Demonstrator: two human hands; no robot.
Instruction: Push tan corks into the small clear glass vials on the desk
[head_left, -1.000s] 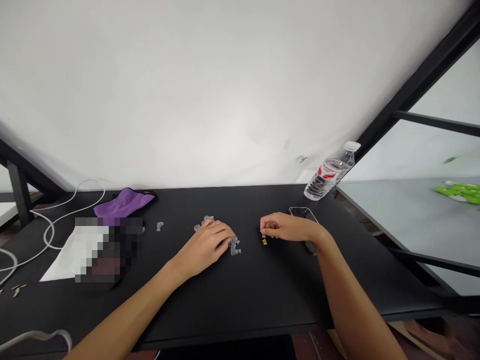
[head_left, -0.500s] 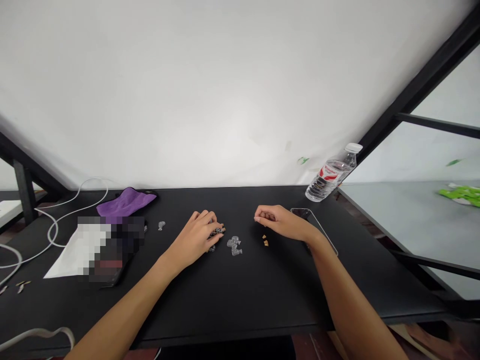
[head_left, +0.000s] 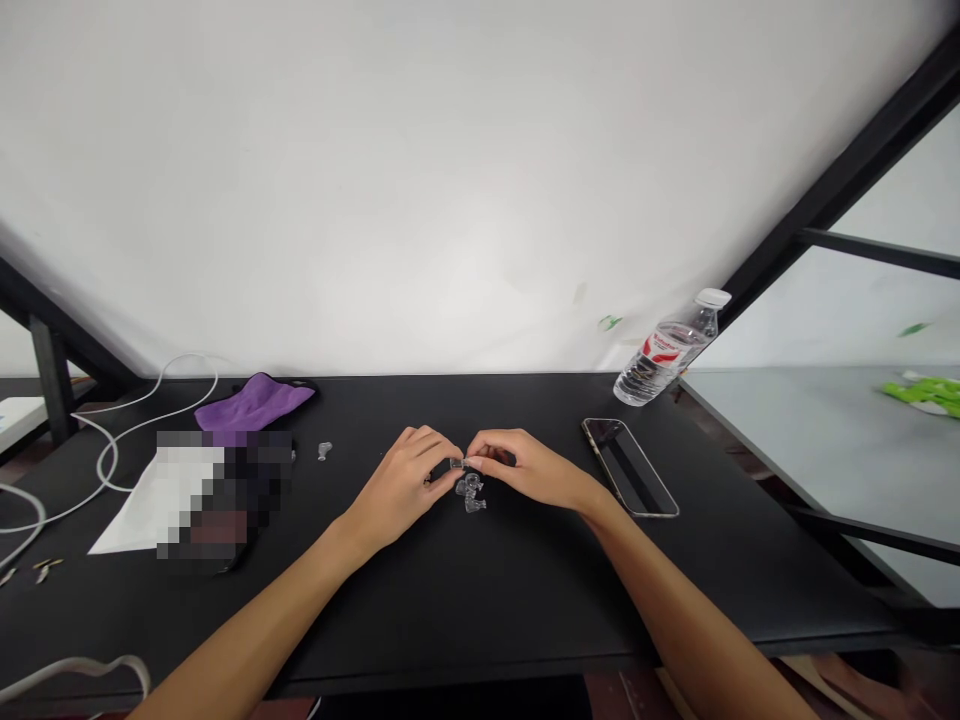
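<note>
Left hand [head_left: 409, 480] and right hand [head_left: 525, 470] meet over tabletop [head_left: 480, 600] centre. Fingertips of both pinched on small clear piece [head_left: 458, 463], just above clear cluster [head_left: 471, 494]. Judgement: light pinch, work low, piece looks slippery.

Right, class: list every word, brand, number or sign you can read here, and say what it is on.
Nothing reads clearly.
Water bottle label: red and white, print too blurred.
Paper: pixelated over, unreadable.
Phone: screen dark, no text.
Small clear piece: no marking visible.
</note>
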